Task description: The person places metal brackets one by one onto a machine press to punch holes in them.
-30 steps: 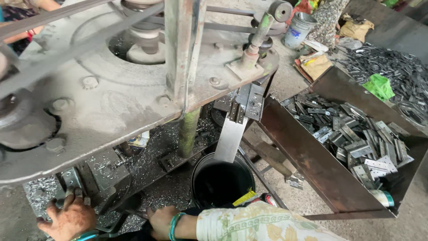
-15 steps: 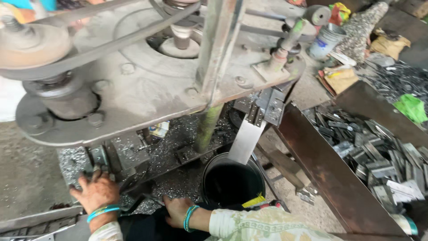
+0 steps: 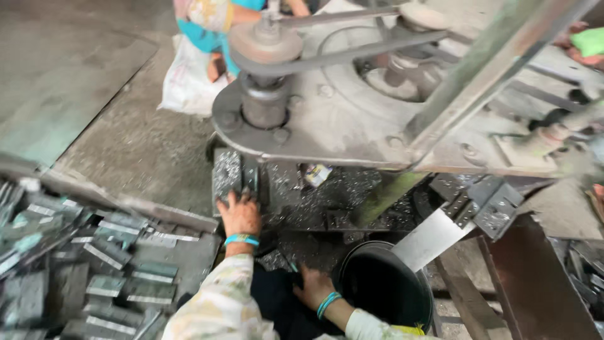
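My left hand [image 3: 239,214], with a blue bangle at the wrist, lies flat with spread fingers on the grimy base block [image 3: 228,173] under the heavy press machine [image 3: 352,126]. My right hand [image 3: 313,286], also with a blue bangle, rests with its fingers apart on dark metal shavings just left of a black bucket [image 3: 384,289]. Neither hand holds anything. A shiny metal chute [image 3: 431,239] slopes down from the machine into the bucket.
A pile of flat grey metal pieces [image 3: 75,264] fills the lower left. A rusty metal bin [image 3: 535,283] stands at the lower right. A belt and pulley [image 3: 264,44] sit on the machine top. Another person [image 3: 214,31] and a white sack [image 3: 185,82] are behind it.
The view has swung left, bringing the pile of metal pieces into sight. My left hand has moved up onto the machine's base block. My right hand stays by the bucket.
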